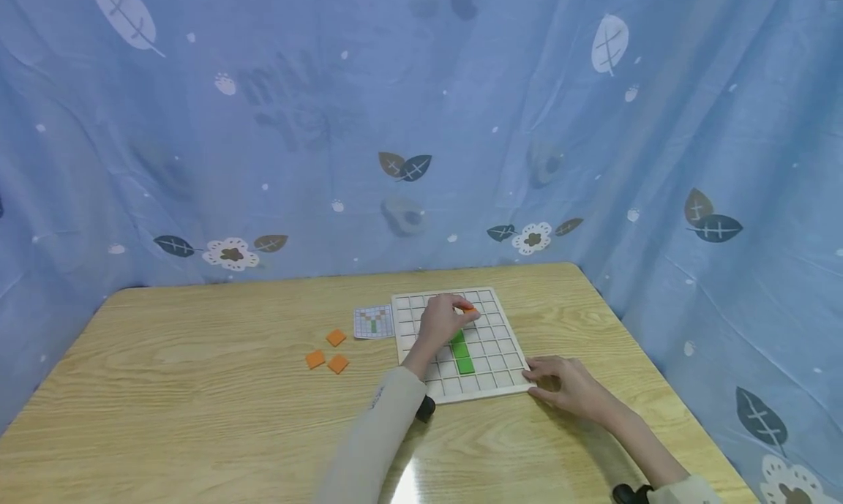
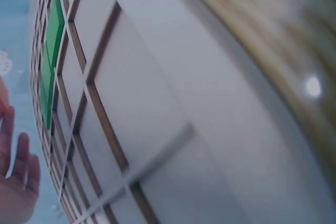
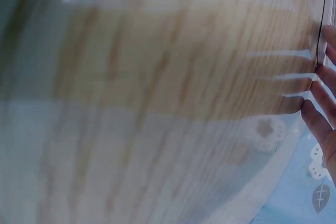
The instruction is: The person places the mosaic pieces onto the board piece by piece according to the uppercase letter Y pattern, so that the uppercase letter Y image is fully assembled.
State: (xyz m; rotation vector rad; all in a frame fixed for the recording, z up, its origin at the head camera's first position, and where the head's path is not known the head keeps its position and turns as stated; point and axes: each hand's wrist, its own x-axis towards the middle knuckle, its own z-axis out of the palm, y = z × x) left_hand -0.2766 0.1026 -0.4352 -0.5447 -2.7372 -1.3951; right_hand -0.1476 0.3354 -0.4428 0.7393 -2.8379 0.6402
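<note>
A white grid board (image 1: 487, 396) lies on the table, with a column of green tiles (image 1: 465, 365) set in its squares. Above the board's far half, my left hand (image 1: 440, 320) pinches an orange tile (image 1: 470, 311) between thumb and fingers. The left wrist view catches that hand (image 2: 18, 182) at its left edge, along with part of the tile. At the board's near right corner, my right hand (image 1: 569, 387) holds the edge with thumb and fingertips. Its fingers (image 3: 317, 121) show at the right border of the right wrist view.
Several loose orange tiles (image 1: 338, 363) lie on the wooden table (image 1: 197, 387) left of the board. A small pattern card (image 1: 372, 330) with a coloured grid sits against the board's left side. Behind the table hangs a blue curtain (image 1: 316, 123) with leaf prints.
</note>
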